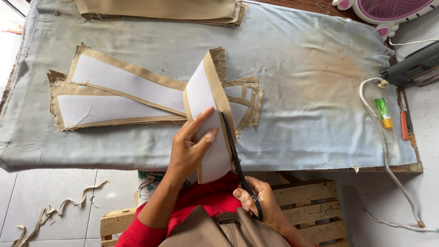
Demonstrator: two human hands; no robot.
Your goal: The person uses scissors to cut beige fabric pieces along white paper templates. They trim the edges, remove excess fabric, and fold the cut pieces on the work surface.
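Note:
My left hand (191, 145) pinches a strip of tan fabric backed with white interfacing (208, 98), held up over the near edge of the padded table. My right hand (261, 201) grips black scissors (234, 155), whose blades run along the strip's right tan edge. Behind the held strip, more tan strips with white backing (114, 91) lie stacked and fanned on the pale blue-grey table cover (302, 91).
Folded tan cloth (160, 10) lies at the table's far edge. An iron (414, 66) with a white cord (382, 132) sits at right, beside a green glue stick (383, 112) and orange pen. A pink fan base (388, 11), wooden crate (311, 201), floor scraps (68, 203).

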